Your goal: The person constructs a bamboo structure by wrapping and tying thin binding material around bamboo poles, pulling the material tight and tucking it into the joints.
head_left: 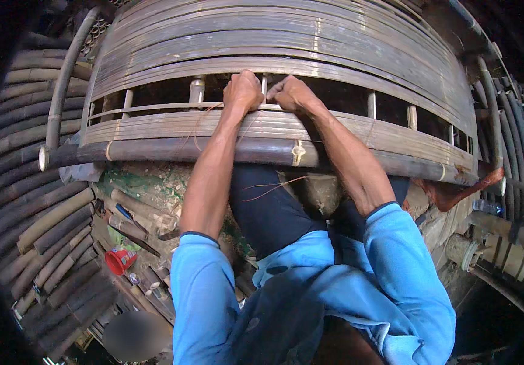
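A wide bamboo slat bench (262, 45) spreads before me, with a dark gap between its far slats and the near strips (152, 126). My left hand (242, 92) is closed in a fist over this gap, beside a thin upright crosspiece (265, 84). On the crosspiece's other side, my right hand (293, 94) has its fingers bent and pinched together. What either hand grips is hidden. A loose narrow slat (158, 109) runs along the gap beneath both hands. Thin orange-brown strands (197, 137) trail down by my left wrist; another strand (274, 190) lies across my lap.
A thick bamboo pole (262, 150) forms the bench's near edge. Stacked bamboo poles (49, 219) fill the left side. A red tub (119, 261) and a long blade (135, 239) lie on the littered ground. At right are a plastic bottle (487, 207) and more poles (514, 131).
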